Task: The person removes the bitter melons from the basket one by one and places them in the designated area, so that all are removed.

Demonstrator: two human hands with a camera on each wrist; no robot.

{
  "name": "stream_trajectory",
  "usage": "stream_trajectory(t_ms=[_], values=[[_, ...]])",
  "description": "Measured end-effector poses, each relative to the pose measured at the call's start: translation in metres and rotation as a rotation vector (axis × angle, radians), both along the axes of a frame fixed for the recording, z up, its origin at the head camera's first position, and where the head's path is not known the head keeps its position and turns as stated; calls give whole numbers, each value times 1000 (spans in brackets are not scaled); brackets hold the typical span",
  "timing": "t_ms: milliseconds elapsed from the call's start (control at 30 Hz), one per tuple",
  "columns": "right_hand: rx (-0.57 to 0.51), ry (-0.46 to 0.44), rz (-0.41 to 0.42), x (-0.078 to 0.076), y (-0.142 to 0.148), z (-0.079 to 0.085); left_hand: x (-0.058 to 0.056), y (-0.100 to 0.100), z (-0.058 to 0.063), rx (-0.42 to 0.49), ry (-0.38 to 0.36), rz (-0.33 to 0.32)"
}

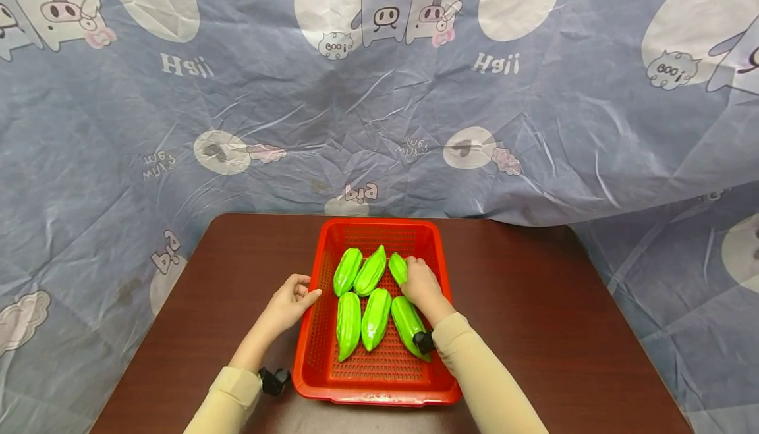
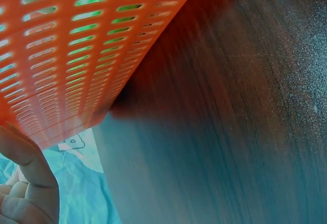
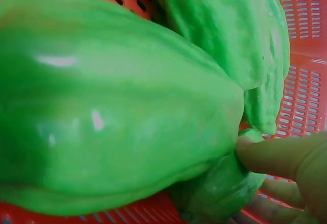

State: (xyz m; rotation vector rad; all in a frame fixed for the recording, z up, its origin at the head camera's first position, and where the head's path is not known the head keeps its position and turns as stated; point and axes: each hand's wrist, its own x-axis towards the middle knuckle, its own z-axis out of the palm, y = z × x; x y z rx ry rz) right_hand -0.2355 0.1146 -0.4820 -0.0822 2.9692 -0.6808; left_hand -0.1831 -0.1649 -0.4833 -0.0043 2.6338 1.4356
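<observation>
A red plastic basket [image 1: 379, 396] stands on the table, holding several bright green, ridged bitter melons [image 1: 348, 326] in two rough rows. My left hand [image 1: 290, 299] grips the basket's left rim, thumb over the edge and fingers outside; the left wrist view shows its curled fingers by the slotted wall [image 2: 76, 65]. Inside the basket, my right hand [image 1: 423, 284] holds the far-right bitter melon [image 1: 397, 267], partly covering it. In the right wrist view, the thumb presses this melon [image 3: 219, 188], while a nearer melon [image 3: 117, 106] fills much of the picture.
The basket rests on a dark brown wooden table [image 1: 534, 302]. Behind and around the table hangs a wrinkled grey-blue cloth [image 1: 356, 111] with cartoon prints. Small black wrist cameras [image 1: 274, 381] sit at both cuffs, the right one over the near-right melon.
</observation>
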Motion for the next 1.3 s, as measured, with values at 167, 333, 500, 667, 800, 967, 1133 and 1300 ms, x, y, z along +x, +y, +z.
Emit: stream_trajectory(t_ms=[167,333,500,667,800,967,1133,1300], values=[[-30,15,-39,2,1,3,0,2,0,28,-6,-2],[-62,21,-74,3,0,10,1,2,-2,45,-11,5],[-92,39,-81,5,0,22,2,3,-2,44,6,19],[-122,39,-83,10,4,36,4,6,0,20,29,40],[-160,52,-93,14,11,47,6,8,1,8,32,54],[-209,35,-120,17,23,61,7,8,1,12,30,61],[-260,36,-146,19,38,75,8,7,-1,23,28,64],[-314,38,-172,20,57,82,9,5,-1,31,19,64]])
